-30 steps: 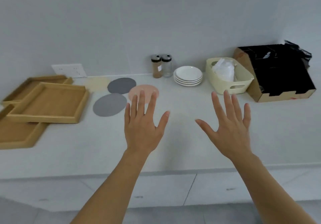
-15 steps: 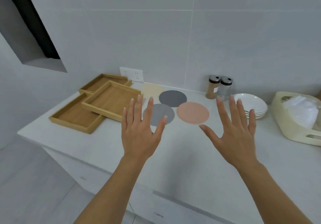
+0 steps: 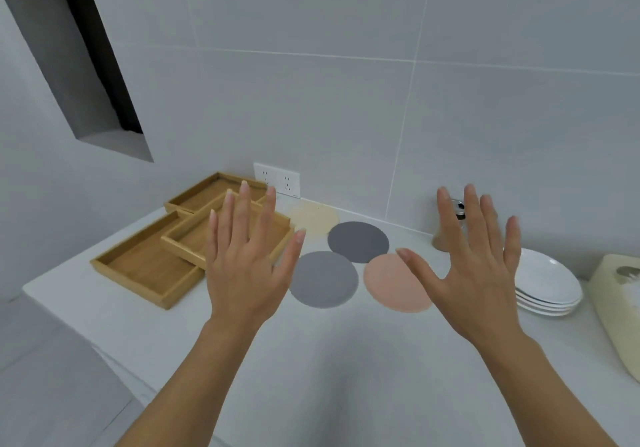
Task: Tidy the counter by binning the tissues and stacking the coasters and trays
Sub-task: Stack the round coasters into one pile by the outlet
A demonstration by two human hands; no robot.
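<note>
Both your hands hover above the bench (image 3: pixel 311 360), each grip spread wide and empty: your left hand (image 3: pixel 246 266) at centre left, your right hand (image 3: pixel 474 280) at centre right. Three wooden trays (image 3: pixel 138 266) lie overlapped at left of centre. Between your hands lie four coasters: cream (image 3: pixel 317 219), dark grey (image 3: pixel 358 241), lighter grey (image 3: pixel 323 279) and pink (image 3: pixel 391 285). White plates (image 3: pixel 547 283) stack at right.

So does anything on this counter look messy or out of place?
Yes. The three wooden trays sit crooked, the top one tilted across the others rather than nested. The four round coasters lie spread out flat, overlapping at their edges, not stacked.
</note>
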